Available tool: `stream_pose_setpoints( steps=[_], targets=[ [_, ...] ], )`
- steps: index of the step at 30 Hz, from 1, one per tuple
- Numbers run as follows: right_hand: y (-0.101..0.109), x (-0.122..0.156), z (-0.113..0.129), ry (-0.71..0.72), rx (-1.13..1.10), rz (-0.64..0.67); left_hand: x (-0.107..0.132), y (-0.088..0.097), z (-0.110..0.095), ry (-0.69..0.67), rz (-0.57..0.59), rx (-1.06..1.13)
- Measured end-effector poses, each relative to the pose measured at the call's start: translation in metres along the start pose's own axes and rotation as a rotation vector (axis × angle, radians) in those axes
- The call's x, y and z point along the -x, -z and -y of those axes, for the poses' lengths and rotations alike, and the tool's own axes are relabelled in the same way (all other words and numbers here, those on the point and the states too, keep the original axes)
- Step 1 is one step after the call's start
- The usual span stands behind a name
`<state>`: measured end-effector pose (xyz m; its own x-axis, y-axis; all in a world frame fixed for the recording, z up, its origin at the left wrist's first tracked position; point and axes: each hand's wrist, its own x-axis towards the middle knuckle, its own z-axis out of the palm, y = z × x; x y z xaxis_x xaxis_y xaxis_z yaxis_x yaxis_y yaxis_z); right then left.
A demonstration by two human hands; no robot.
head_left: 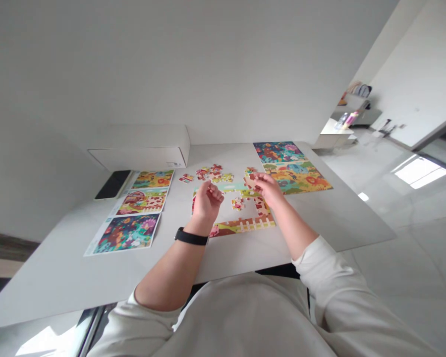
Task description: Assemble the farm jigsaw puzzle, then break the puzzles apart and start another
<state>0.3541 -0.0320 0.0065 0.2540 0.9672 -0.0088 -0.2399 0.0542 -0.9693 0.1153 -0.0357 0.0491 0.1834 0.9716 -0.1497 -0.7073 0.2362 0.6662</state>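
A partly joined jigsaw puzzle (pixel 254 225) lies on the table in front of me, its farm-scene border of fence, grass and cow patches forming a frame. My right hand (pixel 268 189) pinches a puzzle piece (pixel 250 181), its plain brownish back toward me, above the frame's far right corner. Another small colourful piece (pixel 250 170) shows just beyond it. Over the left side of the frame, my left hand (pixel 207 202) is closed with curled fingers; whether anything is inside is hidden. A loose piece (pixel 238 203) rests inside the frame. Several loose pieces (pixel 215 171) lie behind my left hand.
On the left lies a sheet with three printed pictures (pixel 139 202), beside a dark phone (pixel 113 185). A long white box (pixel 137 156) stands against the wall. Two picture sheets (pixel 297 176) lie at the back right of the white table (pixel 319 223).
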Motion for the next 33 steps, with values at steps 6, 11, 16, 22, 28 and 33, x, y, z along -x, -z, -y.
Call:
stream_pose_setpoints(
  steps=[6, 11, 16, 22, 28, 33],
  targets=[
    [-0.005, 0.007, 0.004, 0.068, 0.053, -0.004, 0.000, 0.002, 0.010, 0.023, 0.032, -0.104],
    [-0.011, 0.016, 0.006, -0.014, -0.009, 0.116, 0.000, 0.008, 0.019, -0.005, 0.031, -0.327],
    [-0.016, 0.024, 0.007, 0.009, 0.016, 0.208, 0.001, 0.010, 0.024, 0.069, 0.100, -0.449],
    [-0.024, 0.029, 0.003, 0.015, 0.086, 0.242, 0.004, 0.008, 0.026, 0.108, 0.216, -0.497],
    [-0.024, 0.030, 0.003, -0.030, 0.130, 0.295, 0.000, 0.012, 0.027, 0.077, 0.118, -0.528],
    [-0.018, 0.029, 0.004, -0.042, 0.268, 0.386, -0.007, 0.017, 0.029, -0.059, 0.066, -0.663]
  ],
)
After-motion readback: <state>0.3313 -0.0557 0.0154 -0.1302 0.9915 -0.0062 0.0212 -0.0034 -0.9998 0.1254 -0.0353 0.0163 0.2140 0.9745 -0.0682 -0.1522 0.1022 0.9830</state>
